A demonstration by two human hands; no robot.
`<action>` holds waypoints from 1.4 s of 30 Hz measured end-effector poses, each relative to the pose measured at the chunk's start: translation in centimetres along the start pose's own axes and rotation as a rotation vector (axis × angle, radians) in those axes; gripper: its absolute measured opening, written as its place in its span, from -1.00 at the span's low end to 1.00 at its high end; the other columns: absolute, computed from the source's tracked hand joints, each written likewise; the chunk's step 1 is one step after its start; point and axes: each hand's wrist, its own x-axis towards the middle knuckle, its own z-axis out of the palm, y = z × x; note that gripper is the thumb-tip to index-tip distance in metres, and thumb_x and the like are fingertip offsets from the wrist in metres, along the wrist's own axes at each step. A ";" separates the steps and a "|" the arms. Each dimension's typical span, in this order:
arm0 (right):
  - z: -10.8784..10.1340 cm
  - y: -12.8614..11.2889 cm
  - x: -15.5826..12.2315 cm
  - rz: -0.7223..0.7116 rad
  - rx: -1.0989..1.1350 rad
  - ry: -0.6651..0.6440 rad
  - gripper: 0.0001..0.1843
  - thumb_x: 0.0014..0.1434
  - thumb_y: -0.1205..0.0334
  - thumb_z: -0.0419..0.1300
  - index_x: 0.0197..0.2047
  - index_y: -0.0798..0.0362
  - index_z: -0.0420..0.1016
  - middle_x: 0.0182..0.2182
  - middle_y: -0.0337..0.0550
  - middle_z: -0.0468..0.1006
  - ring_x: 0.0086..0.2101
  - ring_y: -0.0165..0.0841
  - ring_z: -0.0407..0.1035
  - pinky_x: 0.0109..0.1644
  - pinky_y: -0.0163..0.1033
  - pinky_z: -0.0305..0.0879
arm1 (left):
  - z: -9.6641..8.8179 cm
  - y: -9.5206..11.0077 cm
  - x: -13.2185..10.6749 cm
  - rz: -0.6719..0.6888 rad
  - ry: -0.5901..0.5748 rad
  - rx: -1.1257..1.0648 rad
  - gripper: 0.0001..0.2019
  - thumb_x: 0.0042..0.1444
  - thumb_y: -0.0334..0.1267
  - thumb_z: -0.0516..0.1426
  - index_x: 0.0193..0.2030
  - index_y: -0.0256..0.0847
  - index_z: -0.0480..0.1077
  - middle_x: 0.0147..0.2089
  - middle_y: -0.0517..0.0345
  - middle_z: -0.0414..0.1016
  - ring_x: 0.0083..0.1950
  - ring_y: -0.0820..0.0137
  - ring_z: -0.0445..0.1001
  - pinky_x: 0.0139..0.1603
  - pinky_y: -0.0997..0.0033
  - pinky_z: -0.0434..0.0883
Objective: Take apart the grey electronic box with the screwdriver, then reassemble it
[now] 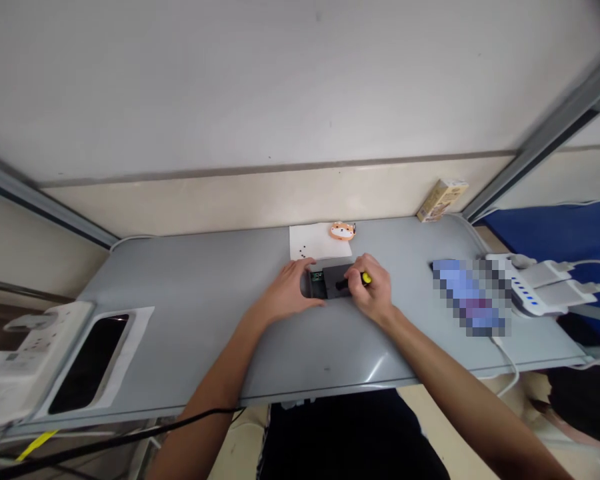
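A dark grey rectangular electronic device [334, 275] lies on the grey table, with a green circuit board [317, 276] exposed at its left end. My left hand [291, 291] is wrapped round that end, thumb on the near side and fingers on the far side. A black screwdriver [342, 285] with a yellow handle end is gripped in my right hand [371, 287], above the right part of the device. Where its tip meets the device is too small to tell. Just behind, several tiny dark screws [303, 251] rest on a white paper [307, 237].
An orange animal-face case [342, 231] sits on the paper. A small carton [441, 200] stands at the back right. On the right lie a pixelated phone [467, 297] and a charging station [535, 287]; on the left, a dark phone [91, 363] and a power strip [40, 347].
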 end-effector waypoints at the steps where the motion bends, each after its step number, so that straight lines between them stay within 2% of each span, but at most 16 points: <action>1: -0.3 0.4 0.2 0.042 -0.005 0.032 -0.75 0.34 0.31 0.12 -0.42 0.00 0.35 -0.53 -0.27 0.38 -0.47 -0.38 0.24 -0.34 -0.22 0.16 | -0.3 0.0 0.0 -0.003 0.004 0.001 -0.11 -0.07 -0.05 0.46 0.38 0.06 0.18 0.26 -0.03 0.41 0.31 -0.02 0.37 0.34 -0.11 0.35; 5: -1.8 1.8 0.8 0.233 -0.007 0.177 -0.69 0.38 0.21 0.09 -0.44 0.02 0.35 -0.54 -0.29 0.35 -0.50 -0.41 0.22 -0.38 -0.24 0.13 | -1.1 -0.1 -0.1 -0.014 0.009 0.015 -0.20 0.01 -0.08 0.43 0.36 0.07 0.22 0.29 0.00 0.41 0.31 0.00 0.39 0.33 -0.09 0.36; 7: -2.5 2.3 1.1 0.282 -0.030 0.229 -0.67 0.38 0.18 0.08 -0.45 0.02 0.38 -0.55 -0.30 0.35 -0.50 -0.41 0.21 -0.38 -0.24 0.12 | -1.3 -0.2 -0.1 0.006 0.005 0.037 -0.28 0.03 -0.08 0.41 0.32 0.06 0.27 0.29 0.03 0.41 0.33 0.01 0.38 0.34 -0.05 0.35; 12: -3.9 2.9 1.7 0.285 -0.079 0.287 -0.64 0.37 0.13 0.11 -0.47 0.02 0.38 -0.56 -0.30 0.33 -0.51 -0.41 0.18 -0.39 -0.24 0.09 | -1.6 0.0 -0.2 0.038 -0.013 0.105 -0.39 0.11 -0.05 0.35 0.28 0.02 0.32 0.28 0.04 0.40 0.34 0.03 0.34 0.34 0.00 0.33; 17: -3.4 2.5 1.5 0.260 -0.068 0.368 -0.64 0.40 0.11 0.07 -0.45 0.00 0.34 -0.54 -0.28 0.35 -0.49 -0.38 0.22 -0.38 -0.22 0.13 | -0.9 0.5 -0.2 0.129 -0.017 0.236 -0.38 0.16 -0.08 0.32 0.34 0.01 0.28 0.31 0.02 0.35 0.35 0.02 0.28 0.40 -0.07 0.22; 20: -2.4 1.9 1.1 0.203 -0.021 0.263 -0.66 0.40 0.16 0.07 -0.44 -0.01 0.33 -0.52 -0.25 0.38 -0.47 -0.37 0.26 -0.35 -0.20 0.16 | 0.0 0.9 0.1 0.201 0.003 0.274 -0.37 0.22 -0.08 0.29 0.38 0.00 0.22 0.36 0.01 0.32 0.41 0.04 0.23 0.46 -0.07 0.12; 24: -1.7 1.4 0.7 0.098 -0.033 0.112 -0.70 0.38 0.25 0.11 -0.44 -0.01 0.32 -0.52 -0.25 0.35 -0.46 -0.36 0.23 -0.34 -0.18 0.15 | 0.9 0.9 0.4 0.207 -0.004 0.278 -0.38 0.24 -0.09 0.27 0.39 -0.01 0.20 0.38 0.02 0.33 0.41 0.07 0.24 0.48 -0.07 0.07; 29: -1.7 1.4 0.7 0.090 -0.059 0.110 -0.71 0.39 0.25 0.08 -0.42 -0.02 0.32 -0.53 -0.24 0.34 -0.46 -0.34 0.22 -0.34 -0.16 0.15 | 0.7 0.1 0.6 0.193 -0.010 0.254 -0.30 0.18 -0.04 0.32 0.41 -0.01 0.20 0.39 0.02 0.32 0.41 0.04 0.24 0.49 -0.08 0.05; 34: -1.6 1.2 1.2 0.069 -0.072 0.072 -0.72 0.38 0.27 0.08 -0.42 -0.03 0.29 -0.52 -0.24 0.33 -0.45 -0.33 0.22 -0.33 -0.17 0.14 | 0.3 -0.1 0.7 0.180 -0.023 0.211 -0.27 0.12 -0.07 0.36 0.40 -0.01 0.22 0.36 0.02 0.36 0.38 0.04 0.28 0.44 -0.06 0.15; 38: -1.5 0.9 3.0 0.026 -0.070 -0.072 -0.73 0.38 0.29 0.08 -0.41 -0.03 0.24 -0.52 -0.25 0.29 -0.43 -0.34 0.19 -0.29 -0.17 0.13 | 0.3 0.2 0.8 0.186 -0.035 0.193 -0.35 0.14 -0.10 0.35 0.34 0.01 0.27 0.30 0.06 0.42 0.35 0.06 0.31 0.41 -0.04 0.18; 40: -1.1 0.9 4.2 0.065 -0.047 -0.180 -0.80 0.39 0.25 0.08 -0.32 -0.03 0.29 -0.43 -0.22 0.37 -0.36 -0.32 0.25 -0.20 -0.15 0.19 | 0.3 0.3 0.8 0.200 -0.038 0.195 -0.41 0.17 -0.08 0.33 0.32 0.01 0.31 0.30 0.06 0.42 0.35 0.06 0.30 0.43 -0.05 0.17; 42: -0.5 1.0 5.2 0.152 0.002 -0.237 -0.94 0.41 0.19 0.08 -0.14 -0.04 0.32 -0.27 -0.17 0.45 -0.26 -0.31 0.31 -0.11 -0.14 0.24 | 0.3 0.3 0.7 0.226 -0.046 0.202 -0.48 0.22 -0.09 0.29 0.30 0.01 0.35 0.31 0.06 0.41 0.36 0.07 0.29 0.43 -0.06 0.16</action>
